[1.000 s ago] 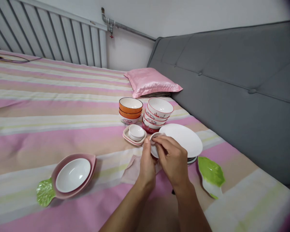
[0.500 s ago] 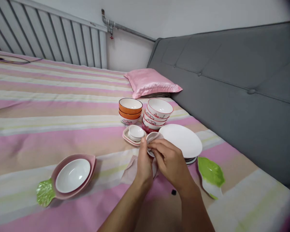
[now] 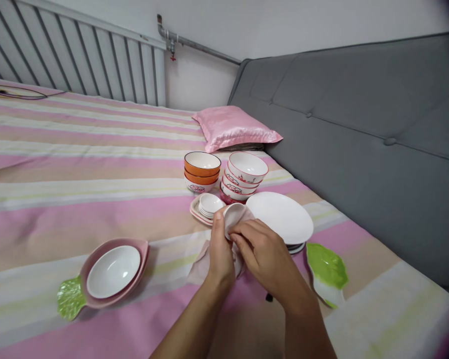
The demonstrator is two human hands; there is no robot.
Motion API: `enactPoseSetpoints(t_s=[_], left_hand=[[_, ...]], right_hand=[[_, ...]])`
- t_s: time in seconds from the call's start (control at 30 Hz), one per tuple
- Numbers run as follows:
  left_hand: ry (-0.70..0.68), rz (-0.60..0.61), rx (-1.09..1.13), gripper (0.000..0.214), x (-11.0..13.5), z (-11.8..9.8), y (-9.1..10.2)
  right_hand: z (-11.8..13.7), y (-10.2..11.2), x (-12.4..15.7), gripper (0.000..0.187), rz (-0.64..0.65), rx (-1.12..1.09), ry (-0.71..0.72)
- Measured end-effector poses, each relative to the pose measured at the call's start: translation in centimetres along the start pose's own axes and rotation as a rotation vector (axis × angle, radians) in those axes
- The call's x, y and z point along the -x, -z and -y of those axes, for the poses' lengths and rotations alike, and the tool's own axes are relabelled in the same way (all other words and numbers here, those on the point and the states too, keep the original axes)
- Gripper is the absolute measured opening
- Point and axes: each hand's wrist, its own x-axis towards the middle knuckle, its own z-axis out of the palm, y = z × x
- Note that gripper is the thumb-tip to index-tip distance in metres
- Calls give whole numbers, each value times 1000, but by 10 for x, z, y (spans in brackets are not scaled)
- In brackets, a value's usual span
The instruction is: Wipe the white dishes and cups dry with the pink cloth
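Observation:
Both my hands meet over a striped bed sheet. My left hand (image 3: 220, 252) is closed round a small white dish (image 3: 232, 211) that is mostly wrapped in a pale pink cloth (image 3: 202, 263). My right hand (image 3: 265, 252) pinches the cloth against the dish from the right. Just beyond them lie a stack of small white saucers (image 3: 210, 204) on a pink-rimmed tray and a large white plate (image 3: 281, 215) on top of other plates.
An orange bowl stack (image 3: 201, 170) and a red-patterned bowl stack (image 3: 244, 179) stand behind the saucers. At the left a white bowl (image 3: 113, 271) sits in a pink dish on a green leaf plate. Another green leaf dish (image 3: 327, 271) lies right, near the grey headboard (image 3: 359, 134). A pink pillow (image 3: 232, 126) lies farther back.
The cloth has been drawn up over the small dish, which is more covered now. My hands have shifted slightly left and toward me.

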Motion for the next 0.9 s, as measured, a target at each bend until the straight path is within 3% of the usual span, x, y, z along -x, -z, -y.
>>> enactPoseSetpoints(t_s=[0.4,0.67,0.9], left_hand=[[-45,48,-20,31,0,1,2],[-70,59,-33,29,1,4,-1],[-57,84,-89,34,1,6,1]], right_hand=[[-12,-9,-3,13,-195,52,-105],[-20,-21,-7,7,-454,-128,-254],[-22,-21,-8,4,-514,-182,-327]])
